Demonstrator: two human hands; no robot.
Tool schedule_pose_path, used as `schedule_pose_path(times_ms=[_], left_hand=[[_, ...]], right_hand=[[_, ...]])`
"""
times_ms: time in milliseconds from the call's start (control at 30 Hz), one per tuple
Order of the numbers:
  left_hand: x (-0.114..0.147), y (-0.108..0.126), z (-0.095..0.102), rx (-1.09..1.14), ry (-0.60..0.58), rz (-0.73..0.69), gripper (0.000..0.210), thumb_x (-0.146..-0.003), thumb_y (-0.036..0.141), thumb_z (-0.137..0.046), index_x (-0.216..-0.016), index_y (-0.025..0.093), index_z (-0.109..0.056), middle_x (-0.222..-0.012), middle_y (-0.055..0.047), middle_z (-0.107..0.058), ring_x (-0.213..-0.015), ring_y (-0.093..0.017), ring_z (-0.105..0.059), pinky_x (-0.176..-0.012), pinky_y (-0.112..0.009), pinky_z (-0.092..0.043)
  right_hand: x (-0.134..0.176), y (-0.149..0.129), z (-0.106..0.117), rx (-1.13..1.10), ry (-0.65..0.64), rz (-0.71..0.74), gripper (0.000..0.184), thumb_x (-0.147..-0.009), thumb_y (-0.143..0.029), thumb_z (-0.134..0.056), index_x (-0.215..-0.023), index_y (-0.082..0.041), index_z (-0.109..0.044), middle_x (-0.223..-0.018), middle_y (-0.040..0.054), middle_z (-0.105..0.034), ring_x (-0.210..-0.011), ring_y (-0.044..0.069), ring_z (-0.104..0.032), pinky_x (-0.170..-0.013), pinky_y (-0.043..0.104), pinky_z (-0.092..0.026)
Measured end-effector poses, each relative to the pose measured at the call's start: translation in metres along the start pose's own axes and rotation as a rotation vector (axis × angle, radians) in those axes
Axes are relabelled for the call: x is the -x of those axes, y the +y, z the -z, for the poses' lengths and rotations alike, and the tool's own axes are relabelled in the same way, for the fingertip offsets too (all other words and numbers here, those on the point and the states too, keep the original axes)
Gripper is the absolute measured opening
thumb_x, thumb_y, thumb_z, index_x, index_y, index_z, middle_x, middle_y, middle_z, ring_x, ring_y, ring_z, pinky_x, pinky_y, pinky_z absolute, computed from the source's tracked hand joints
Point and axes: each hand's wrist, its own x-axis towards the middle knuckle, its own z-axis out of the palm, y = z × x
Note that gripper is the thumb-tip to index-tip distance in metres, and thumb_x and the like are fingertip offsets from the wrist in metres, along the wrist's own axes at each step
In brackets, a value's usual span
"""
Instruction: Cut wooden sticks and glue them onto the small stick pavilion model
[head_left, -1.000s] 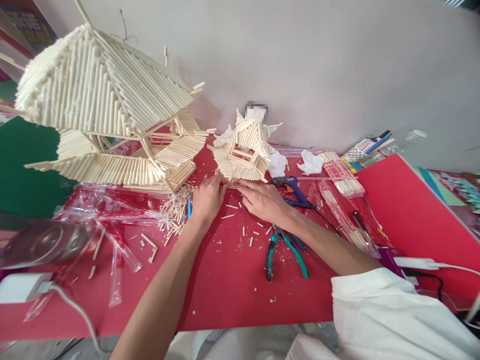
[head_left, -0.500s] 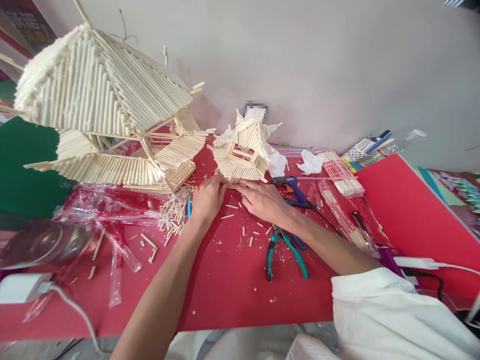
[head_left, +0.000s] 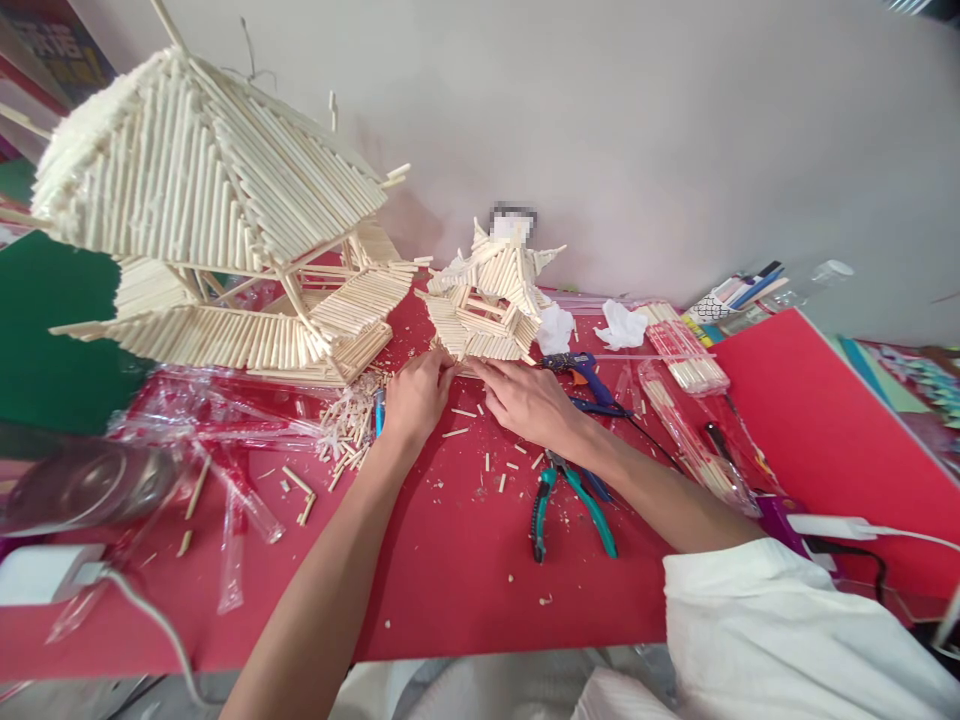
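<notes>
A small pavilion model [head_left: 480, 325] made of pale wooden sticks stands against the wall. My left hand [head_left: 418, 400] has its fingers closed at the model's front lower edge. From the other side, my right hand [head_left: 529, 398] grips the same edge, its index finger reaching along it and the other fingers bent. The fingertips of both hands nearly meet, and what lies under them is partly hidden. Beside my right hand lies a blue glue gun [head_left: 589, 378]. Teal-handled pliers [head_left: 574, 500] rest with handles spread below my right wrist.
A bigger stick pavilion [head_left: 217, 200] fills the left side. Cut stick pieces [head_left: 349, 425] and plastic wrappers [head_left: 225, 435] lie near it. Packs of sticks [head_left: 686, 350], crumpled tissue [head_left: 622, 325] and a red board [head_left: 832, 430] are at right. A white charger [head_left: 49, 575] sits front left.
</notes>
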Motion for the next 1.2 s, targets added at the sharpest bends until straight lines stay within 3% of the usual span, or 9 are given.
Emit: schedule_pose_path(times_ms=[300,700,1200], left_hand=[[0.0001,0.0023,0.0024,-0.004,-0.032,0.030,0.020,-0.099,0.032,-0.051,-0.103,0.021,-0.066,-0.104,-0.008,-0.073,-0.098,-0.023,-0.067,-0.081,-0.028,-0.048],[0.0000,0.0016,0.0013,-0.019,-0.030,0.035,0.019,-0.098,0.032,-0.052,-0.104,0.022,-0.067,-0.105,-0.008,-0.073,-0.099,-0.023,-0.067,-0.081,-0.028,-0.048],[0.0003,0.0010,0.0021,-0.014,-0.023,0.021,0.020,-0.099,0.034,-0.051,-0.103,0.022,-0.066,-0.105,-0.007,-0.074,-0.099,-0.023,-0.068,-0.079,-0.029,-0.047]], right_hand=[[-0.0021,0.0016,-0.0030,0.014,-0.061,-0.012,0.056,-0.098,-0.020,-0.043,-0.153,-0.013,-0.043,-0.140,0.0169,-0.060,-0.110,0.028,-0.066,-0.082,0.037,-0.057],[-0.0050,0.0010,-0.0015,-0.039,-0.053,0.013,0.054,-0.098,-0.019,-0.044,-0.151,-0.012,-0.043,-0.142,0.0156,-0.059,-0.114,0.027,-0.065,-0.088,0.040,-0.057],[-0.0052,0.0032,-0.0019,-0.057,-0.064,0.006,0.054,-0.098,-0.019,-0.042,-0.151,-0.014,-0.043,-0.137,0.0150,-0.063,-0.110,0.026,-0.066,-0.083,0.037,-0.056]])
